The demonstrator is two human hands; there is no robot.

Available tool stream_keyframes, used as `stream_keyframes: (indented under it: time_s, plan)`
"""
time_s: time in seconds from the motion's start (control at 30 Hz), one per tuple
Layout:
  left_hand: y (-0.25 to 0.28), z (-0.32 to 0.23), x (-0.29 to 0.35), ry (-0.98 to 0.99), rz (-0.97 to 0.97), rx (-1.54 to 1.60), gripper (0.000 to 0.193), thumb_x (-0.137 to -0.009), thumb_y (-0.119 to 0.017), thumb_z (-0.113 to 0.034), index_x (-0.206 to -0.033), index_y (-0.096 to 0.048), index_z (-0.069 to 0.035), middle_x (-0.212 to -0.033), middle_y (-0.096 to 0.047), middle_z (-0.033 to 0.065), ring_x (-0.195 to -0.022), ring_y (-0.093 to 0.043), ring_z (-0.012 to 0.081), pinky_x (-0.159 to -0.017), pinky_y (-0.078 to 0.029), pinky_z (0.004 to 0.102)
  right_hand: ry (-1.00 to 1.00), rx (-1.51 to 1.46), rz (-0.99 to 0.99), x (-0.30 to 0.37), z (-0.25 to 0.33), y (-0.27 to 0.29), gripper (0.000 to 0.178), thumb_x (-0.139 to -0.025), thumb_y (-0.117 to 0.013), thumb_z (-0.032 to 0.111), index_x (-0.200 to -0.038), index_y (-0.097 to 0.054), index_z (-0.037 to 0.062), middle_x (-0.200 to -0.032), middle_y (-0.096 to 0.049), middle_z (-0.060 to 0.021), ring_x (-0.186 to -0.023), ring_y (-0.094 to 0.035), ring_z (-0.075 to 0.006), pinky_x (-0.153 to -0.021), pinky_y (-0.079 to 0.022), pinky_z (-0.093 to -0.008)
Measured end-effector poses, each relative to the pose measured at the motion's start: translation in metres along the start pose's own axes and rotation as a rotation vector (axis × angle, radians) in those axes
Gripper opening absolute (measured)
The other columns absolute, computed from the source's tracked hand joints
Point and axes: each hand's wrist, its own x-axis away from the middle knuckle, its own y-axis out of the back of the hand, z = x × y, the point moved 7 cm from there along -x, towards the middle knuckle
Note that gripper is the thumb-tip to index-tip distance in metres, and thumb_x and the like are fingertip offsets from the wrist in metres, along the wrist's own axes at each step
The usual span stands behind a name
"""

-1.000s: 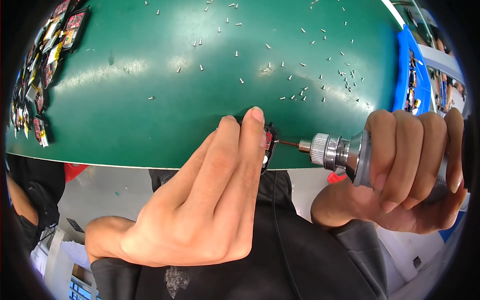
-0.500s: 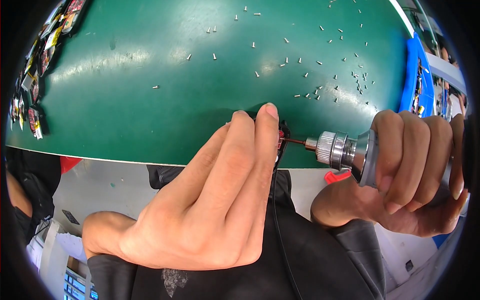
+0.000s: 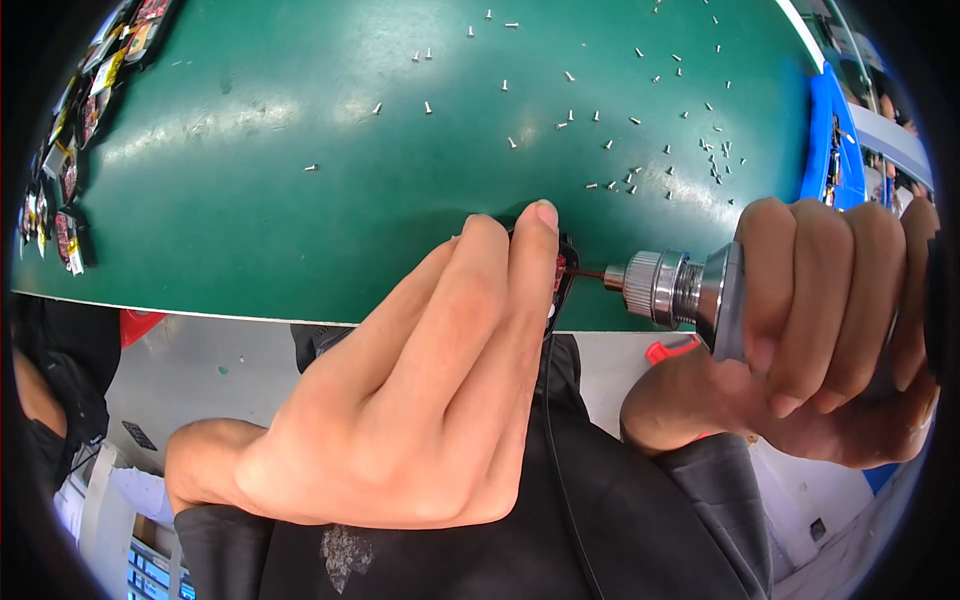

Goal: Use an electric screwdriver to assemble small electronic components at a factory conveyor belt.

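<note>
My left hand [image 3: 420, 390] is closed round a small black device [image 3: 569, 252] at the table's near edge. Most of that device is hidden behind my fingers; a bit of red circuit board shows at its right side, and a thin black cable [image 3: 551, 420] runs down from it over my lap. My right hand [image 3: 830, 310] grips an electric screwdriver [image 3: 655, 288] with a silver, knurled front collar. It lies nearly level, its thin bit [image 3: 588, 273] reaching left to the red board. Whether a screw sits at the bit's tip is too small to tell.
Many small silver screws [image 3: 610, 145] lie scattered over the green tabletop [image 3: 250, 220], densest at the right. Along the left edge is a row of black devices with red boards and yellow labels [image 3: 68, 240]. A blue bin [image 3: 825, 140] with parts stands at the right edge.
The screwdriver and my right hand have shifted slightly left and up, the bit staying at the board. My left hand keeps its hold, with only a slight shift.
</note>
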Motion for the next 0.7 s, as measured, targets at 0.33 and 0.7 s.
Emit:
stream_keyframes:
  time_s: [0.33, 0.7]
  plan:
    - [0.005, 0.019, 0.007, 0.069, -0.026, 0.186, 0.024, -0.063, -0.065, 0.001, -0.083, -0.063, 0.015, -0.103, -0.065, 0.0251, -0.083, -0.062, 0.0318, -0.065, -0.056, 0.034, -0.171, 0.168, 0.306, -0.016, -0.019, -0.024, 0.015, -0.083, -0.06, 0.016, -0.08, -0.046, 0.0119, -0.059, -0.05, 0.0005, -0.047, -0.05, -0.0098, -0.051, -0.041, -0.0239]
    - [0.025, 0.024, 0.016, 0.09, 0.017, 0.189, 0.036, -0.067, -0.058, -0.014, -0.092, -0.063, 0.011, -0.104, -0.064, 0.0243, -0.1, -0.06, 0.0341, -0.092, -0.05, 0.0407, -0.038, -0.175, 0.522, -0.023, 0.009, -0.012, 0.01, -0.073, -0.07, -0.001, -0.077, -0.061, 0.003, -0.06, -0.065, -0.0086, -0.04, -0.057, -0.0179, -0.041, -0.05, -0.0277]
